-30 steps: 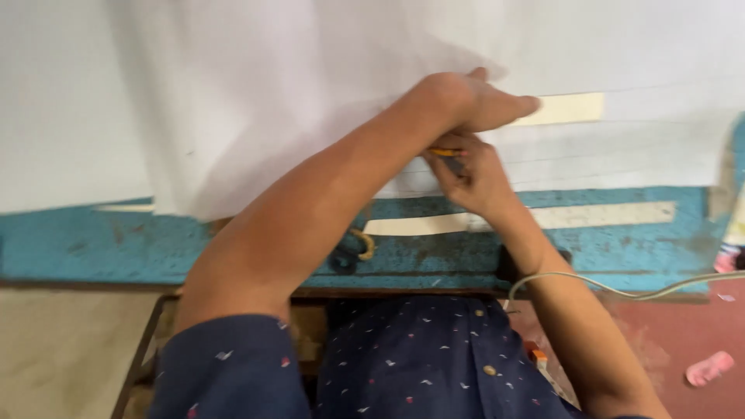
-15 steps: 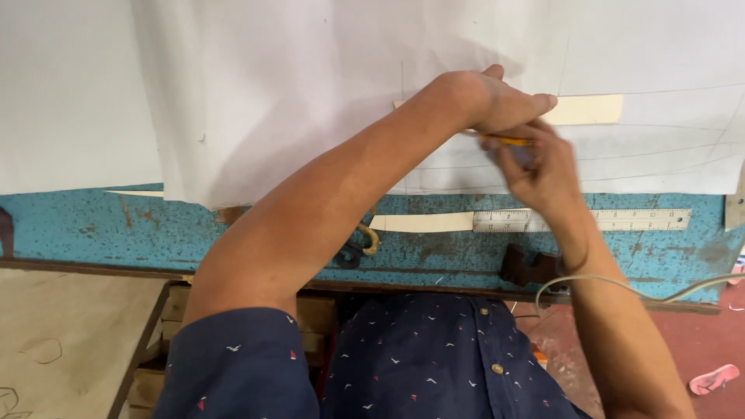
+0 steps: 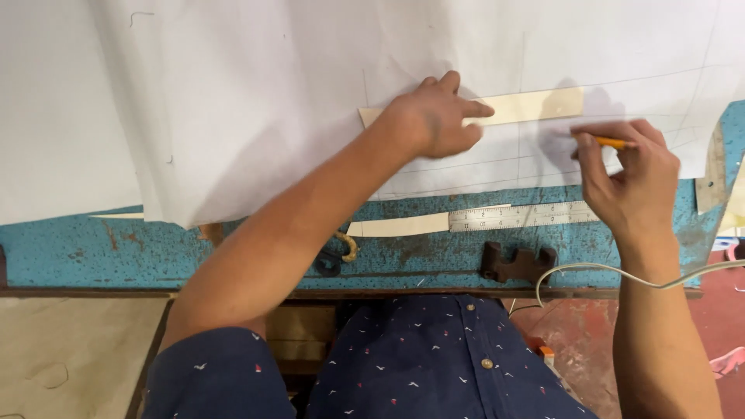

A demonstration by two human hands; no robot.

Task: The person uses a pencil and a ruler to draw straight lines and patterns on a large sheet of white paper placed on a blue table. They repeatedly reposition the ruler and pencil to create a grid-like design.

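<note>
Pinched between the thumb and first fingers of our right hand (image 3: 632,182), the orange pencil (image 3: 613,143) points left, its tip just off the right end of the pale wooden strip (image 3: 535,106). Our left hand (image 3: 436,120) lies flat and spread on that strip, gripping nothing, only pressing it down onto the white paper (image 3: 256,101) that covers the far part of the blue table (image 3: 70,248).

Half a second ago both hands were bunched together with the pencil working right beside the left fingers; now we have drawn the right hand away to the right, and more of the strip shows bare. We judge the stroke along the strip has reached its end, with faint pencil lines crossing the sheet there.

Along the table's near edge lie a steel ruler (image 3: 524,216), a second pale strip (image 3: 397,226) touching its left end, a dark clamp piece (image 3: 518,262) and a white cable (image 3: 621,271).
</note>
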